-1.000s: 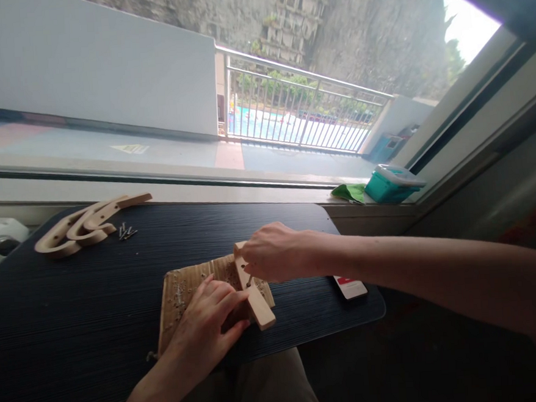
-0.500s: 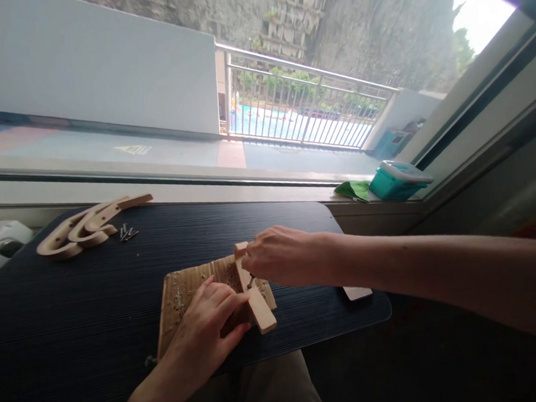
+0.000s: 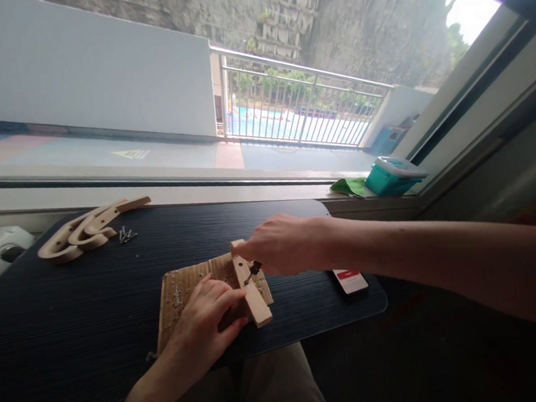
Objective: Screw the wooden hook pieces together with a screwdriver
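Observation:
A pale wooden piece [image 3: 258, 306] with dark holes lies across a wooden board [image 3: 171, 293] strewn with wood crumbs. My left hand [image 3: 206, 312] steadies the piece, with thumb and index finger against its left edge and the other fingers bent over the board. My right hand [image 3: 280, 244] is closed round a small hand drill [image 3: 255, 268]. Its dark chuck and thin bit show below the fingers, while the handle is hidden in the palm. The bit slants down to the wooden piece, with its tip at one of the holes.
Curved wooden hooks [image 3: 80, 231] and several screws [image 3: 126, 235] lie at the dark table's [image 3: 74, 318] far left. A phone [image 3: 351, 281] rests near the right edge. On the windowsill stand a teal box [image 3: 393, 177] and a green cloth [image 3: 348, 187]. A white appliance [image 3: 0, 247] is beyond the left edge.
My right hand has lifted slightly and turned, so the drill's chuck and a hole in the wooden piece now show. More of the phone is visible. The left hand keeps its place.

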Tool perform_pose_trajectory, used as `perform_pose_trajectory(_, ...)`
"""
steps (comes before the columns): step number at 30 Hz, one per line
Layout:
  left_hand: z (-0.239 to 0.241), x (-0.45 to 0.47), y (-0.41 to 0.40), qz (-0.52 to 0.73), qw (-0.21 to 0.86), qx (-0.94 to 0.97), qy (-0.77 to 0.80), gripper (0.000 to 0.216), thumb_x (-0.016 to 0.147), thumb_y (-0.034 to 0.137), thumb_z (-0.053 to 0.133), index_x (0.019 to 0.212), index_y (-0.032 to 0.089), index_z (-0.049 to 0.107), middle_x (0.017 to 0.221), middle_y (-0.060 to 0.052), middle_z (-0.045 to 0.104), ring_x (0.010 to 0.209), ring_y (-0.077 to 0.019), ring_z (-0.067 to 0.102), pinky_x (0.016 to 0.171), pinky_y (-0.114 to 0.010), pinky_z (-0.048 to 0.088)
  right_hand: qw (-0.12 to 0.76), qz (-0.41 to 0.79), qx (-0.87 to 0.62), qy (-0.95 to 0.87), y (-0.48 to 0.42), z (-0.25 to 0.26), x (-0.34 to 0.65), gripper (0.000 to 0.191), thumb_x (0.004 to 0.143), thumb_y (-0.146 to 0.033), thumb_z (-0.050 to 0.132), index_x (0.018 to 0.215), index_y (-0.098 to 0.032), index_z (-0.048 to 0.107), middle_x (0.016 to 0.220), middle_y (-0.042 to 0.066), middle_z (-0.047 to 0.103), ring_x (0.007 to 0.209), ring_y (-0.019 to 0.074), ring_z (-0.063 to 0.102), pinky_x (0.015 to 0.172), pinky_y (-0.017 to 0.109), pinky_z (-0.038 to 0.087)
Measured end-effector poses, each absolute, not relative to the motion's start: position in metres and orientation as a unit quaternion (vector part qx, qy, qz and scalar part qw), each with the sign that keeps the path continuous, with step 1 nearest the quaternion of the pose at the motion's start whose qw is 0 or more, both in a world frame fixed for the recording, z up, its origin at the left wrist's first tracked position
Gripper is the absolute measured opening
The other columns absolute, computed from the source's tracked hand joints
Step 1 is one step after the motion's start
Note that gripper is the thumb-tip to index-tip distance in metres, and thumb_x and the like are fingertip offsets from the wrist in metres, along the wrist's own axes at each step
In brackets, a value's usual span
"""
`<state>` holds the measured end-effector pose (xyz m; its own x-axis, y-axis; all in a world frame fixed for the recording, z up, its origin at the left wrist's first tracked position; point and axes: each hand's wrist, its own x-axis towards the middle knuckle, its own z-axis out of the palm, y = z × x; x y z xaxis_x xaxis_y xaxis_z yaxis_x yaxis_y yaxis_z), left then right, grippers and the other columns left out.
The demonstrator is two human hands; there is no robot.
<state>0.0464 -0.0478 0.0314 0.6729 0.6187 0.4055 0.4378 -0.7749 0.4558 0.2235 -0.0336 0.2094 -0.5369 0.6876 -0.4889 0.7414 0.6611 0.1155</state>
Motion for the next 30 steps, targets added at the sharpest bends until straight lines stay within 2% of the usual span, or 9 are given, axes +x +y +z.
perform_pose_trajectory(6,0.032,0.047,-0.048,0.267,0.166,0.901,0.297,0.026,0.08,0.018,0.063,0.105,0.025,0.059,0.089,0.0,0.063,0.091,-0.0202,0.057,0.099,-0.047,0.039,0.231,-0.035,0.348,0.908,-0.03,0.197,0.227,0.025,0.087,-0.003,0.045,0.094,-0.01,0.068,0.094,0.01,0.072,0.09,0.0215,0.068,0.065,0.027,0.044)
perform_pose_trajectory(12,0.031,0.046,-0.048,0.259,0.169,0.902,0.3,0.026,0.081,0.018,0.062,0.106,0.025,0.059,0.09,0.0,0.062,0.092,-0.0203,0.056,0.098,-0.046,0.04,0.256,-0.079,0.405,0.874,-0.026,0.188,0.221,0.021,0.084,-0.012,0.049,0.088,-0.012,0.07,0.083,0.011,0.073,0.086,0.024,0.069,0.058,0.027,0.045)
perform_pose_trajectory(16,0.031,0.047,-0.048,0.258,0.172,0.901,0.303,0.023,0.081,0.019,0.062,0.103,0.024,0.059,0.089,0.0,0.062,0.092,-0.0203,0.055,0.098,-0.044,0.04,0.263,-0.09,0.446,0.851,-0.028,0.191,0.217,0.024,0.087,-0.018,0.047,0.094,-0.013,0.069,0.087,0.012,0.073,0.089,0.025,0.068,0.061,0.029,0.048)
perform_pose_trajectory(19,0.033,0.047,-0.049,0.255,0.174,0.901,0.306,0.024,0.08,0.019,0.063,0.104,0.024,0.06,0.087,0.001,0.062,0.09,-0.0203,0.056,0.097,-0.045,0.04,0.259,-0.076,0.457,0.848,-0.029,0.2,0.215,0.026,0.085,-0.023,0.054,0.106,-0.013,0.066,0.093,0.013,0.072,0.092,0.0266,0.068,0.066,0.031,0.049)
perform_pose_trajectory(21,0.033,0.047,-0.049,0.253,0.176,0.901,0.305,0.026,0.08,0.02,0.063,0.106,0.025,0.059,0.087,0.001,0.062,0.089,-0.0202,0.056,0.097,-0.045,0.039,0.265,-0.068,0.442,0.854,-0.029,0.207,0.215,0.029,0.083,-0.02,0.058,0.11,-0.013,0.063,0.095,0.012,0.072,0.095,0.0263,0.067,0.067,0.031,0.048)
perform_pose_trajectory(25,0.032,0.046,-0.048,0.261,0.174,0.901,0.301,0.027,0.081,0.019,0.062,0.108,0.025,0.058,0.09,0.0,0.062,0.092,-0.0203,0.055,0.099,-0.047,0.038,0.268,-0.07,0.4,0.874,-0.027,0.213,0.217,0.023,0.085,-0.009,0.052,0.104,-0.012,0.065,0.094,0.012,0.072,0.095,0.0243,0.067,0.066,0.029,0.046)
perform_pose_trajectory(30,0.029,0.046,-0.047,0.26,0.173,0.902,0.298,0.028,0.081,0.018,0.062,0.107,0.026,0.058,0.09,0.0,0.061,0.092,-0.0202,0.055,0.1,-0.047,0.037,0.255,-0.071,0.385,0.884,-0.021,0.199,0.222,0.023,0.084,-0.007,0.05,0.098,-0.01,0.067,0.089,0.013,0.072,0.091,0.0246,0.068,0.066,0.029,0.046)
